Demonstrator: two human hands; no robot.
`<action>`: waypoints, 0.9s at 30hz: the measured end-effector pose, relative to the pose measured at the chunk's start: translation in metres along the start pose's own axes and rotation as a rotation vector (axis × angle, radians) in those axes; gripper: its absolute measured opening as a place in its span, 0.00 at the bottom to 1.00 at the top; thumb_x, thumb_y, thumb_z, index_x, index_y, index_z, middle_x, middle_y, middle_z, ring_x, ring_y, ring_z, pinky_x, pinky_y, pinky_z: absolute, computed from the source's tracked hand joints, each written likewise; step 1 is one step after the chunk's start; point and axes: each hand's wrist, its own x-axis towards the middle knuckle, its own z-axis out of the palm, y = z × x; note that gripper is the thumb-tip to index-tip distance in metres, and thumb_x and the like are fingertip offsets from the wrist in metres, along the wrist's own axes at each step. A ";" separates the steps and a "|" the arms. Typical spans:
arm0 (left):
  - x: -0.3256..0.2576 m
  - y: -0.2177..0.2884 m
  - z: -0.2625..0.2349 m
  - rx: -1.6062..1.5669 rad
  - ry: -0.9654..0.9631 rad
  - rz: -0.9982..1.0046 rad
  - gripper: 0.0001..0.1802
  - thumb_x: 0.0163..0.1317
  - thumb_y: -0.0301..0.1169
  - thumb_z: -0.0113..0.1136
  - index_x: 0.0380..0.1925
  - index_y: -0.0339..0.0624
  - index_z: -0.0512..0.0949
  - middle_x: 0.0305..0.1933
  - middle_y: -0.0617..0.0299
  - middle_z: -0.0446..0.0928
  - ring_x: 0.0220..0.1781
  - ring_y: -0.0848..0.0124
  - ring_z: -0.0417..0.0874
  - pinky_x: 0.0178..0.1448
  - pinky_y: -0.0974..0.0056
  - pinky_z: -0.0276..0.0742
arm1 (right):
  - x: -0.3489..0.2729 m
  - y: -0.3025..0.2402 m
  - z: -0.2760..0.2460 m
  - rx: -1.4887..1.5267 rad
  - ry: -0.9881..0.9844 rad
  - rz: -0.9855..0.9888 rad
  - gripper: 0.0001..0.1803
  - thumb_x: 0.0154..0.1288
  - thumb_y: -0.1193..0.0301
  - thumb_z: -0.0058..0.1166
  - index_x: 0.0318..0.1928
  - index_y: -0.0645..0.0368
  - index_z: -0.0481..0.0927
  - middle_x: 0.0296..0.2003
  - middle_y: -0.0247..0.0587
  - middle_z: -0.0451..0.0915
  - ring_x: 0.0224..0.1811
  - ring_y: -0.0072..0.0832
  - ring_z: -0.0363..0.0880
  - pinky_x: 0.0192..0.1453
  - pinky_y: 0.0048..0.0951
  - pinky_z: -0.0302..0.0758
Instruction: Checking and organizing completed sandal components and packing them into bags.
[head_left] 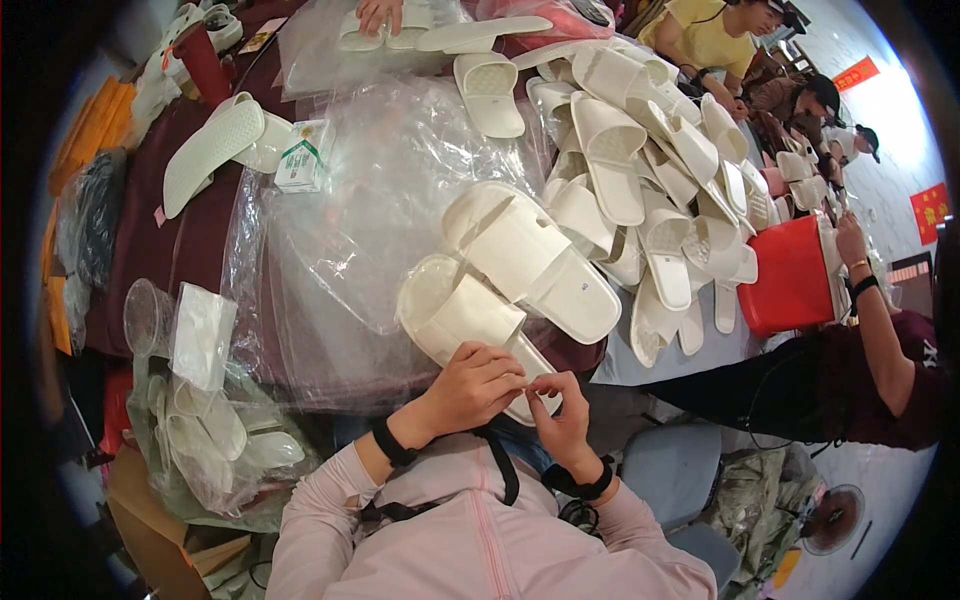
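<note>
Two pale cream slippers lie in front of me at the table's near edge. The nearer slipper (462,314) has its end partly covered by my hands; a second slipper (520,255) rests beside it, farther off. My left hand (473,386) is closed with curled fingers over the nearer slipper's end. My right hand (562,418) pinches with thumb and forefinger, its tips meeting the left fingertips. Something tiny and pale may be between them; it is too small to name. Whether either hand grips the slipper, I cannot tell.
Clear plastic sheeting (335,220) covers the dark red table (150,270). A slipper heap (610,140) rises at right, near a red container (790,280). Left are a small carton (303,157) and a bag of slippers (215,430). Another person's hand (380,15) touches slippers opposite; others work at right.
</note>
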 end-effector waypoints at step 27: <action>-0.001 -0.001 0.002 0.149 -0.020 0.006 0.13 0.51 0.26 0.61 0.40 0.45 0.79 0.37 0.67 0.78 0.46 0.72 0.77 0.52 0.64 0.64 | 0.002 0.005 -0.010 -0.314 -0.204 0.118 0.18 0.47 0.79 0.58 0.42 0.59 0.73 0.28 0.35 0.76 0.33 0.35 0.72 0.40 0.35 0.66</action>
